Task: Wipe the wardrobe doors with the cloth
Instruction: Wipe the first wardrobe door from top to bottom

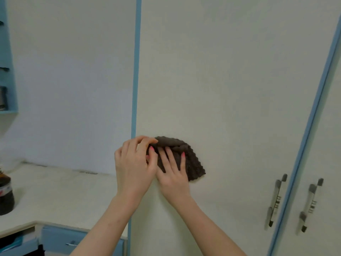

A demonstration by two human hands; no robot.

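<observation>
Your right hand [173,174] presses dark brown cloth [186,159] flat on wardrobe door [230,89], fingers straight, near door's left blue edge. Your left hand [134,163] pinches cloth's upper corner, grip narrow. Risk: cloth bunches or slips free if you ease off; bunched cloth leaves streaks.
</observation>
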